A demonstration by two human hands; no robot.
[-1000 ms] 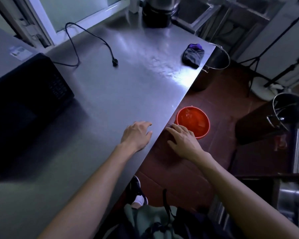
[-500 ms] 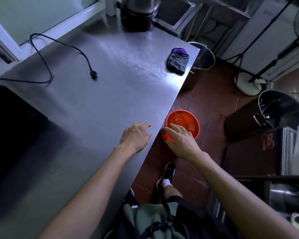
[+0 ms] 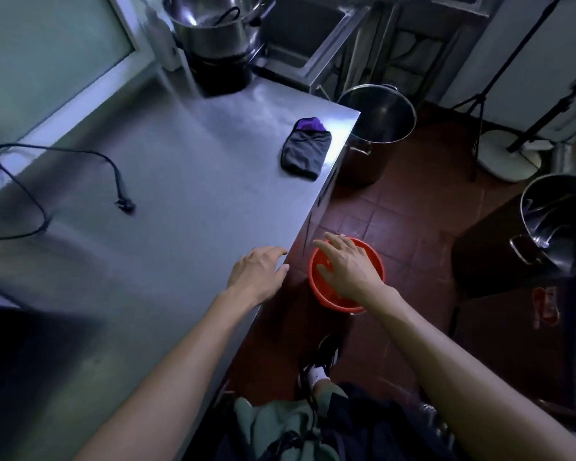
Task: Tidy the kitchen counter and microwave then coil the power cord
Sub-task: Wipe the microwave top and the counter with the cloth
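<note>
The left hand (image 3: 258,272) rests flat near the edge of the steel bench (image 3: 180,201), fingers relaxed, gripping nothing. The right hand (image 3: 343,267) hangs beyond the edge over an orange bucket (image 3: 373,261) on the tiled floor, fingers spread and loose; its grip is open too. Whether the fingertips touch the bucket's contents cannot be told.

The cord (image 3: 20,191) lies uncoiled at the bench's left, looping toward the window and ending in a plug (image 3: 126,205) well apart from both hands. A dark folded cloth (image 3: 305,151) sits near the far right edge of the bench, just beside a tall steel pot (image 3: 376,114) on the floor. The dark mass at the lower left is probably the microwave, though too shadowed to be sure.

The step in hand looks like the tidying stage, with something dropped into or sought from the bucket. The coiling is not yet begun. Next, the right hand likely needs to rise back to the bench, take the cloth for wiping, or reach across left to the plug.
</note>
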